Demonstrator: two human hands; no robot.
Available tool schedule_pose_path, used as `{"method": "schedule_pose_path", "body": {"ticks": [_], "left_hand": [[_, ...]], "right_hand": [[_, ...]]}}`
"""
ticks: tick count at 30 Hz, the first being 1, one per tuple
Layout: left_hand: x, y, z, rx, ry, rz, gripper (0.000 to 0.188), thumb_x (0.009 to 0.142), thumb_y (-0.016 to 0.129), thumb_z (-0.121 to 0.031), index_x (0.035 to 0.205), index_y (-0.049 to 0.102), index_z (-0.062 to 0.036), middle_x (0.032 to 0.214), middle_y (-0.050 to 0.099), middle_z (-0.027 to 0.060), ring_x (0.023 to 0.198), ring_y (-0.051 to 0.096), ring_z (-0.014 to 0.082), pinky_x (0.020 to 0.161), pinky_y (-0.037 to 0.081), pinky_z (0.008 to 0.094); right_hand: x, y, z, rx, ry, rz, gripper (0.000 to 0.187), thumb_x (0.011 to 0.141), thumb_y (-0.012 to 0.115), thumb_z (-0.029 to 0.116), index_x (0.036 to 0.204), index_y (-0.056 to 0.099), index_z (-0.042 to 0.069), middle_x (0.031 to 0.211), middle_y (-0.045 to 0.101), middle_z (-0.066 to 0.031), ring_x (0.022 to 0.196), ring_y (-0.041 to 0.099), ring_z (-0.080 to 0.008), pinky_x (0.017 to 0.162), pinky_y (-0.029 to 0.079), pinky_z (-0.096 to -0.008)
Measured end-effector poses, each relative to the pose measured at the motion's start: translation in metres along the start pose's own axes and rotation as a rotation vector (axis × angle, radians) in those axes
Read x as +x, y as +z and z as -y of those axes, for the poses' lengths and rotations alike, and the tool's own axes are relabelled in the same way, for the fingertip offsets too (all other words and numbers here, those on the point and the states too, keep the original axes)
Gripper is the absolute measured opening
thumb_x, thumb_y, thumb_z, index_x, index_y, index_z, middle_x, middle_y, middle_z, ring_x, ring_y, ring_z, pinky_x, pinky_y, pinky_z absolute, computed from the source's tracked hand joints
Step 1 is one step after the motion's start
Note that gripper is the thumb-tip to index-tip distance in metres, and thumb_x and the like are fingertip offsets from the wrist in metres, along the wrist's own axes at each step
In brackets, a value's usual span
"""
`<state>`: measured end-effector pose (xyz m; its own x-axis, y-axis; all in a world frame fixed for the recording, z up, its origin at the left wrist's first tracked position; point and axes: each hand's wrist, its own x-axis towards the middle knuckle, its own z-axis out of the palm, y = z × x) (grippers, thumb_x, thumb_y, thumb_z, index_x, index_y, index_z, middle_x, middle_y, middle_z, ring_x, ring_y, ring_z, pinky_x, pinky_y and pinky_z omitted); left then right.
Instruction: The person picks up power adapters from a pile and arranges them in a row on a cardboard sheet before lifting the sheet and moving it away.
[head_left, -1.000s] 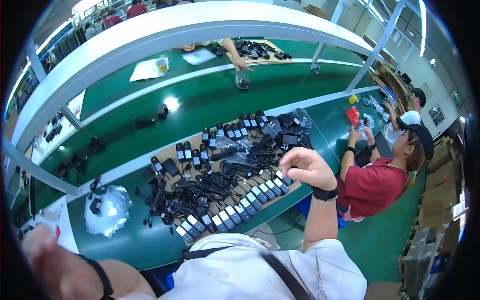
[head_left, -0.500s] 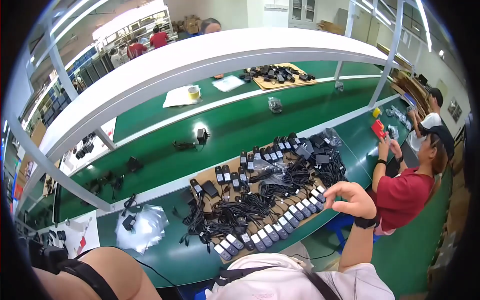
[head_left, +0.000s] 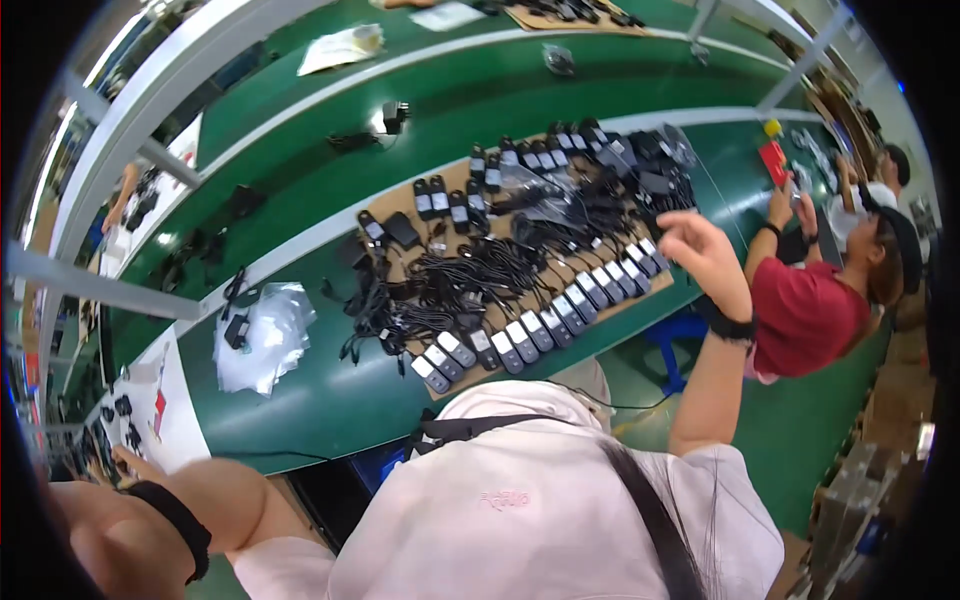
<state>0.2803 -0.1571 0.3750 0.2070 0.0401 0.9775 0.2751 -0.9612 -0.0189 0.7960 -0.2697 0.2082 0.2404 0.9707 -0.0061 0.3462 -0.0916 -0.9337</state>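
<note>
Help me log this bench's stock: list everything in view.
Workbench: one, green, centre
Cardboard sheet: one, tan, on the workbench
Front adapters: over ten, grey and white, sheet's near edge
Rear adapters: over ten, black, sheet's far side
Cables: uncountable heap, black, between those rows
Plastic bags: several, clear, workbench's left
Corded adapter: one, black, on the bags
Red object: one, red, upper right
Co-workers: at least two, red and white tops, right
Left hand: one, black wristband, lower left
Right hand: one, black wristband, by front adapters' right end

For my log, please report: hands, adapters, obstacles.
Right hand seemingly empty. Left hand: grip unclear. Front adapters lined up near right hand. Tangled cables behind.
</note>
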Motion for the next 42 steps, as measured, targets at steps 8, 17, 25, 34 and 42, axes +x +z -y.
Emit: {"method": "schedule_pose_path", "body": {"ticks": [8,17,25,34,42], "left_hand": [[-0.220,0.010,0.047,0.159,-1.418,0.368,0.024,0.085,0.060,-0.014,0.104,0.060,-0.0001,0.098,0.060,0.0075,0.086,0.057,0.0153,0.078,0.045,0.0259],[-0.339,0.109,-0.051,-0.250,-2.166,0.480,0.042,0.087,0.058,-0.023,0.122,0.047,-0.0029,0.105,0.056,0.0040,0.090,0.053,0.0143,0.076,0.044,0.0294],[-0.328,0.131,-0.074,-0.203,-2.336,0.594,0.048,0.091,0.050,-0.032,0.127,0.039,-0.0020,0.111,0.053,0.0060,0.093,0.052,0.0168,0.081,0.041,0.0328],[-0.334,0.140,-0.064,-0.392,-2.468,0.519,0.038,0.092,0.049,-0.033,0.115,0.049,-0.0030,0.104,0.054,0.0052,0.091,0.052,0.0177,0.085,0.041,0.0342],[-0.349,0.149,-0.059,-0.501,-2.545,0.356,0.034,0.088,0.054,-0.036,0.104,0.054,-0.0064,0.095,0.056,0.0031,0.086,0.052,0.0172,0.083,0.041,0.0337]], "right_hand": [[-0.028,-0.032,-0.155,0.081,0.469,-0.739,0.037,0.082,0.056,0.015,0.116,0.052,0.002,0.095,0.060,-0.0056,0.085,0.056,-0.0113,0.067,0.045,-0.0242],[-0.038,-0.030,-0.268,-0.394,0.357,-0.912,0.022,0.081,0.054,0.012,0.099,0.063,0.003,0.088,0.065,-0.0164,0.082,0.063,-0.0303,0.073,0.049,-0.0348],[-0.011,0.002,-0.253,-0.722,0.402,-0.716,0.026,0.078,0.048,0.002,0.100,0.061,0.005,0.088,0.063,-0.0199,0.086,0.057,-0.0388,0.077,0.046,-0.0430],[-0.036,0.011,-0.246,-0.879,0.424,-0.687,0.020,0.076,0.053,0.011,0.092,0.066,0.011,0.098,0.059,-0.0134,0.098,0.048,-0.0351,0.082,0.041,-0.0438],[-0.031,0.022,-0.240,-1.006,0.487,-0.755,0.016,0.074,0.057,0.014,0.083,0.069,0.013,0.108,0.056,-0.0081,0.108,0.043,-0.0330,0.083,0.038,-0.0460]]}}
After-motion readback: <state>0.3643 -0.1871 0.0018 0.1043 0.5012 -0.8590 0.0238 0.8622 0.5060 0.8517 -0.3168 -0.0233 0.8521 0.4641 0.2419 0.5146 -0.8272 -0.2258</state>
